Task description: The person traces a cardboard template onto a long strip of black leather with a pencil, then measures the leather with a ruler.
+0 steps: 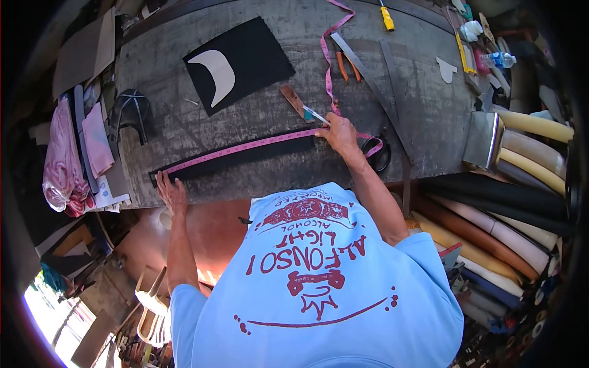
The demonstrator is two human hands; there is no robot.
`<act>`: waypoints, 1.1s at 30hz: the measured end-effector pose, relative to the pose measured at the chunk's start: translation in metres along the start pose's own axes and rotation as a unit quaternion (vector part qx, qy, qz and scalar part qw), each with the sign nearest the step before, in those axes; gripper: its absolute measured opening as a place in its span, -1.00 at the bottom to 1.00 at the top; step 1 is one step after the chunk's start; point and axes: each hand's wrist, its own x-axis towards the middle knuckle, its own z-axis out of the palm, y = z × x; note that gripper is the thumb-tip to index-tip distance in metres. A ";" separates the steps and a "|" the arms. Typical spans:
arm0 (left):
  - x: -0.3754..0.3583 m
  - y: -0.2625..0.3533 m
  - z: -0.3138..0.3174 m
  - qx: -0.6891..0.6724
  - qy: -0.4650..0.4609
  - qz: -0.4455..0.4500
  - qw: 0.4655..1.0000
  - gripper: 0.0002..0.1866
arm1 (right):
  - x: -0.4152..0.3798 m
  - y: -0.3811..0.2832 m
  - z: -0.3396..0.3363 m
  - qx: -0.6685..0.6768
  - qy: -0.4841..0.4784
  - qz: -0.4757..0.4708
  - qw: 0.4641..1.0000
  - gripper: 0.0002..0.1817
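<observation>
A pink tape measure (245,146) lies stretched along a narrow black strip (257,154) on the worktable. At the strip's left end rests my left hand (172,194), its fingers extended and fingertips pressing on the tape and strip. Near the right end, my right hand (341,135) is closed around a white pen (316,115), with its fingers on the tape too. The tape's remaining length runs past this hand and up the table. Black-handled scissors (381,161) lie beside my right wrist, partly under the tape. A brown-handled tool (292,100) sits just above the pen.
Across the dark worktable (159,67) lie a black sheet (257,61) with a white crescent piece (216,72), metal rulers (368,80), orange-handled pliers (348,66) and a yellow screwdriver (387,18). Material rolls (491,227) are stacked at right; a pink plastic bag (61,159) hangs at left.
</observation>
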 end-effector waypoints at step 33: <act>0.008 0.031 0.012 0.037 0.044 -0.099 0.993 -0.32 | -0.002 0.001 -0.004 -0.015 0.002 -0.034 0.999 -0.55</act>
